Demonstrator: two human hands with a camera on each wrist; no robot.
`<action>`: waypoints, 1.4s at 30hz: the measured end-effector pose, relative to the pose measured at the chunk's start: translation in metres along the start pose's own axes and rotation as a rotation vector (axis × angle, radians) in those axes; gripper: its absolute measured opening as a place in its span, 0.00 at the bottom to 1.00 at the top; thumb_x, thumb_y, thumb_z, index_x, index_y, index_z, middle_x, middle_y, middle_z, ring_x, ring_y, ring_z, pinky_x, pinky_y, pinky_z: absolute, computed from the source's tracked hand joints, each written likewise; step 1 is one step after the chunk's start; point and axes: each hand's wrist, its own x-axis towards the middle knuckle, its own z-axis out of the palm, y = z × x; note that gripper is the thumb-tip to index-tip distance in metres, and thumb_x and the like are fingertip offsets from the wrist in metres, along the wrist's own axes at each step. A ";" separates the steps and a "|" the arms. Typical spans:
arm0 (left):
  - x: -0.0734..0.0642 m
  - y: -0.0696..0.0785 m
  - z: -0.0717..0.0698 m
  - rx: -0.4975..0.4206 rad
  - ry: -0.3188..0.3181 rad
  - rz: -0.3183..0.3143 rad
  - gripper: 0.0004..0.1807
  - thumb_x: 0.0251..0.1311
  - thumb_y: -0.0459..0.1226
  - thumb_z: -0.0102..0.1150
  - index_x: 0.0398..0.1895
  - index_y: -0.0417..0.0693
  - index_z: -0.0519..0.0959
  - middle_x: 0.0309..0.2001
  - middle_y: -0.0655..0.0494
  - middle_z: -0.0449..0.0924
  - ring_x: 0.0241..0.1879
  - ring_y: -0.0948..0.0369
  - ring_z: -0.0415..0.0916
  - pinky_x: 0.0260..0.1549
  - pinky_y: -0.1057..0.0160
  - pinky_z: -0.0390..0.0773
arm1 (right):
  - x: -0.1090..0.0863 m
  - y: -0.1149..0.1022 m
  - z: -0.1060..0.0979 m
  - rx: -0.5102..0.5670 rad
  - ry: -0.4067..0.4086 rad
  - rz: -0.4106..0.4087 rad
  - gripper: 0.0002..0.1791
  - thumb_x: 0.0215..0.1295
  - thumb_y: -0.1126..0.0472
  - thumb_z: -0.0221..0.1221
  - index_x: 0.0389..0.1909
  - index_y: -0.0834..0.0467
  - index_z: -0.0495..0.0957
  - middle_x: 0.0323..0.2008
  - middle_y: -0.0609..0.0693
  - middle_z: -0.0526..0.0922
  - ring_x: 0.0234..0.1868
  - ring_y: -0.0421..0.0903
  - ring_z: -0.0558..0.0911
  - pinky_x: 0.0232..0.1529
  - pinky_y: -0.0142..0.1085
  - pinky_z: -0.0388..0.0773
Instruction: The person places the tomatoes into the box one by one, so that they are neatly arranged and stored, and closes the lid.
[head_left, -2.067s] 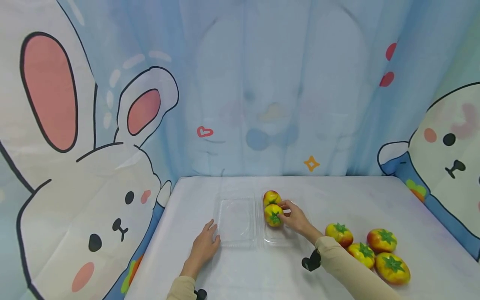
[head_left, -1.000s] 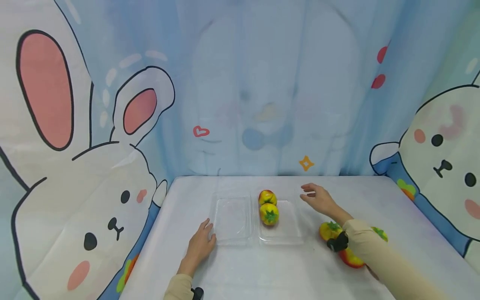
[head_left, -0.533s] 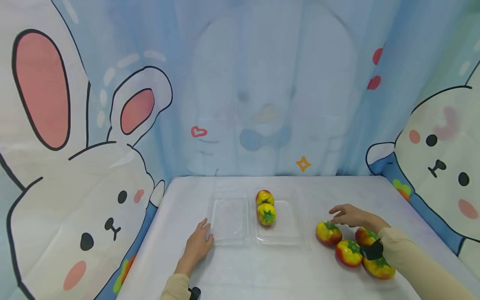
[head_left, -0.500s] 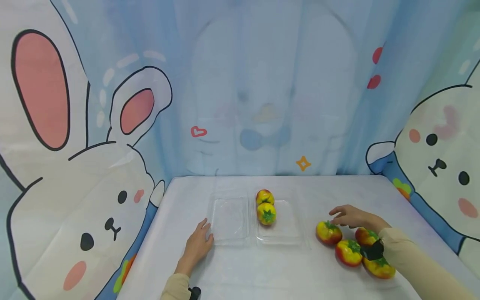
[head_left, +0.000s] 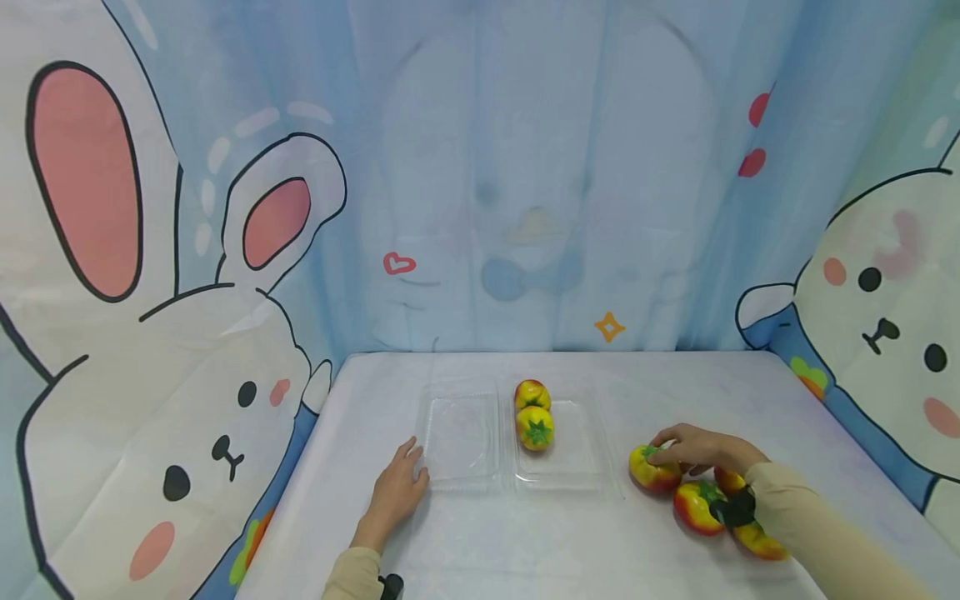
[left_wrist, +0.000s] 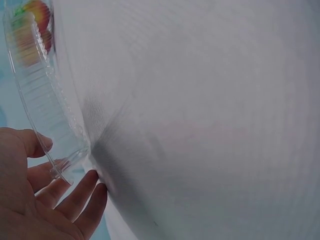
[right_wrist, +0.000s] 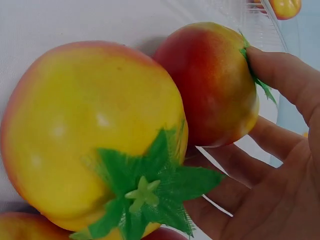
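My right hand point(head_left: 693, 450) grips a red-and-yellow toy persimmon point(right_wrist: 205, 85). Its thumb lies on the green leafy top, and its fingers curve round the far side, partly hidden. A larger-looking yellow persimmon point(right_wrist: 90, 125) fills the near part of the right wrist view. My left hand point(head_left: 397, 485) rests at the left edge of a hinged clear plastic box point(head_left: 459, 482), fingers loosely extended. In the left wrist view, the thumb overlaps the box's rim point(left_wrist: 25, 102). Two persimmons point(head_left: 535, 430) sit along the left side of the box's right half.
Close to my right wrist lie more persimmons point(head_left: 697, 508), partly covered by the sleeve and the black wrist camera point(head_left: 735, 507). A white cloth point(head_left: 525, 550) covers the table. Behind it hangs a blue curtain point(head_left: 540, 167) printed with cartoon rabbits.
My right hand let go of the front persimmon in the box, swung right to the loose ones and now grips the leftmost of them. The left hand stays at the box's edge.
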 end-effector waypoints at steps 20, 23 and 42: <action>0.004 0.003 -0.004 0.016 0.024 0.018 0.22 0.62 0.34 0.54 0.57 0.28 0.75 0.65 0.36 0.69 0.58 0.39 0.74 0.52 0.43 0.77 | 0.002 -0.061 -0.008 0.011 0.378 -0.384 0.30 0.61 0.55 0.67 0.57 0.70 0.72 0.51 0.67 0.77 0.43 0.55 0.81 0.42 0.45 0.84; 0.004 0.004 -0.004 0.016 0.016 0.010 0.22 0.62 0.33 0.54 0.57 0.29 0.75 0.65 0.36 0.69 0.58 0.39 0.73 0.52 0.43 0.77 | 0.005 -0.077 0.003 -0.016 0.385 -0.475 0.27 0.60 0.58 0.68 0.56 0.69 0.74 0.50 0.64 0.79 0.43 0.54 0.81 0.43 0.43 0.83; -0.003 0.002 0.002 0.006 0.026 -0.005 0.21 0.62 0.33 0.55 0.57 0.30 0.76 0.65 0.37 0.69 0.59 0.40 0.73 0.53 0.44 0.76 | 0.032 -0.125 0.093 -0.086 0.318 -0.538 0.25 0.52 0.62 0.73 0.52 0.60 0.77 0.46 0.50 0.79 0.43 0.47 0.76 0.47 0.43 0.81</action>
